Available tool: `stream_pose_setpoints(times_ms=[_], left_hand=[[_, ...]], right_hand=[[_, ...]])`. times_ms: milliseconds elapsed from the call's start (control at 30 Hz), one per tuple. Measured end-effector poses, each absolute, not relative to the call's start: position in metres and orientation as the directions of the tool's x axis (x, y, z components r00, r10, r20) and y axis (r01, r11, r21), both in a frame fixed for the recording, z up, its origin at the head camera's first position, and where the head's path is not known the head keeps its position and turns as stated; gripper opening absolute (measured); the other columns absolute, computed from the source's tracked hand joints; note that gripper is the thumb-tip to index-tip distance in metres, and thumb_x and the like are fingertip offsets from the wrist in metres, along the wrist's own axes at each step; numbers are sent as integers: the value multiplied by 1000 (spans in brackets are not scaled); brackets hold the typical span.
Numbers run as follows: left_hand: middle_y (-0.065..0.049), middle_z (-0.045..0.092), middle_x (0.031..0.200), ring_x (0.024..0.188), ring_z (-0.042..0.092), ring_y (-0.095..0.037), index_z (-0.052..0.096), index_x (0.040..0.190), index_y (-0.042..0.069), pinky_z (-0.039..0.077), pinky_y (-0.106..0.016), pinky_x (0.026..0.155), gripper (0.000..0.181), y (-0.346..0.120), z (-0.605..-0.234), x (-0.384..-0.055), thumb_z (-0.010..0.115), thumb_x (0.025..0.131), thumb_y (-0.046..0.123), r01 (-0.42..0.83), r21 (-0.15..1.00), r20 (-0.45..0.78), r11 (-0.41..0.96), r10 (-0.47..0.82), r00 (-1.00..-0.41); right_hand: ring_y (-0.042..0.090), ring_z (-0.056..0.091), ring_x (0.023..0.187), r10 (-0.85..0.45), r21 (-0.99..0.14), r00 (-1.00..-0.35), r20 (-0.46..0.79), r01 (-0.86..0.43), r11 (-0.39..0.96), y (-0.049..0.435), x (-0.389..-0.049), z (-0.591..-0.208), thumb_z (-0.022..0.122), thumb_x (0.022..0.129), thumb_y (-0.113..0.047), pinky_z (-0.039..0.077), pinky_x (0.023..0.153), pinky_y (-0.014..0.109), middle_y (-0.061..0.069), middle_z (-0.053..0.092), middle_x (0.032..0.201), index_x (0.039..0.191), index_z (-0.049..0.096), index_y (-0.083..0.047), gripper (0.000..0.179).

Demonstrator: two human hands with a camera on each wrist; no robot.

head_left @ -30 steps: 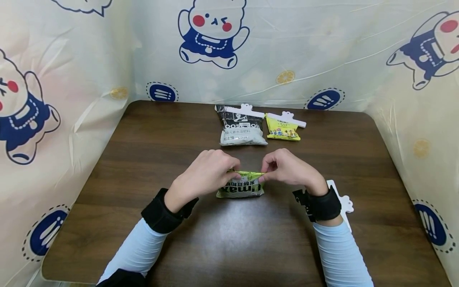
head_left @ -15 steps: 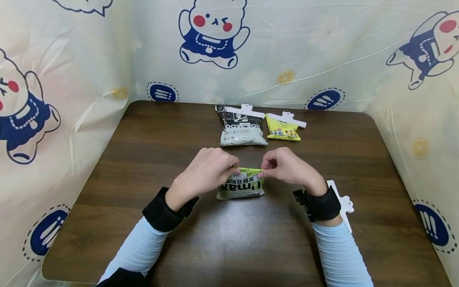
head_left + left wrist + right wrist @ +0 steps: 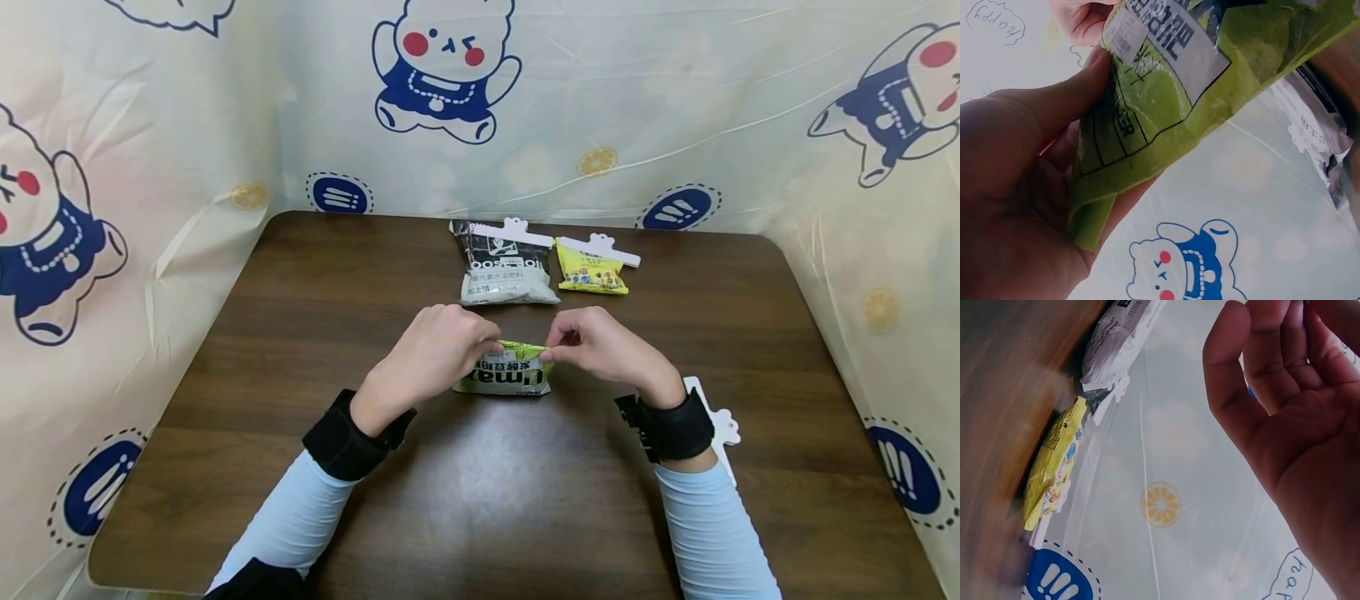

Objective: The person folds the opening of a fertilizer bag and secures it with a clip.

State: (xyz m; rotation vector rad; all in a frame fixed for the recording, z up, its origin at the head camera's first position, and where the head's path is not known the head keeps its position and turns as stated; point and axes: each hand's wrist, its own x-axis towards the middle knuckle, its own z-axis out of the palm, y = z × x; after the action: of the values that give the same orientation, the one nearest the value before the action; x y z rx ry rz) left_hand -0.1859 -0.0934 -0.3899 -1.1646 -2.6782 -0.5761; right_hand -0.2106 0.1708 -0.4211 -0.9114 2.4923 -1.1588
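A small green and grey plastic bag [image 3: 510, 377] with printed lettering is held by its top edge in the middle of the table. My left hand [image 3: 429, 357] pinches the left part of that edge between thumb and fingers. At the right top corner, the thumb and index finger of my right hand [image 3: 606, 346] pinch the same edge. In the left wrist view the top strip of the green bag [image 3: 1166, 112] looks folded over near the left fingers. The right wrist view shows the right hand [image 3: 1310, 437] with curled fingers, its fingertips partly cut off.
At the back of the wooden table [image 3: 337, 275] stand a black and grey bag [image 3: 508, 275] and a smaller yellow bag [image 3: 592, 270], each with a white sealing clip along its top. Another white clip [image 3: 723, 427] lies by the right wrist, partly covered by it. Printed curtains surround the table.
Both hands have shifted slightly away from the body with the green bag. Its lower edge now sits farther toward the back than before. Both pinches are kept.
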Motion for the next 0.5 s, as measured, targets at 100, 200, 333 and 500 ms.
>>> stream_pose_setpoints(times_ms=[100, 200, 333, 500], left_hand=[[7, 60, 61, 54, 47, -11, 74, 77, 14, 44, -33, 51, 17, -94, -390, -186, 80, 93, 17, 726, 312, 271, 613, 675, -686], [7, 53, 59, 54, 44, -11, 74, 77, 14, 42, -32, 51, 18, -94, -390, -186, 80, 93, 17, 723, 326, 258, 609, 678, -688], [8, 50, 58, 53, 43, -11, 75, 78, 14, 40, -31, 51, 17, -94, -391, -186, 80, 94, 17, 725, 328, 258, 606, 681, -686], [9, 46, 58, 53, 45, -10, 75, 78, 16, 42, -33, 52, 17, -94, -391, -186, 79, 95, 18, 731, 320, 264, 602, 685, -679]], right_hand=[[18, 53, 66, -639, -749, -768, 30, -441, 495, 171, -209, -420, 83, 89, -9, 44, 59, 34, 2, 68, 75, 80, 74, -11, 13], [18, 58, 71, -645, -752, -762, 47, -452, 480, 170, -208, -420, 84, 89, -12, 51, 64, 39, 1, 69, 78, 83, 73, -13, 12], [19, 64, 81, -646, -781, -755, 112, -468, 413, 162, -205, -419, 84, 89, -13, 57, 75, 50, 2, 72, 86, 91, 75, -13, 9], [18, 65, 81, -626, -788, -756, 191, -499, 362, 150, -201, -420, 84, 88, -9, 58, 75, 50, 3, 73, 86, 91, 75, -13, 10]])
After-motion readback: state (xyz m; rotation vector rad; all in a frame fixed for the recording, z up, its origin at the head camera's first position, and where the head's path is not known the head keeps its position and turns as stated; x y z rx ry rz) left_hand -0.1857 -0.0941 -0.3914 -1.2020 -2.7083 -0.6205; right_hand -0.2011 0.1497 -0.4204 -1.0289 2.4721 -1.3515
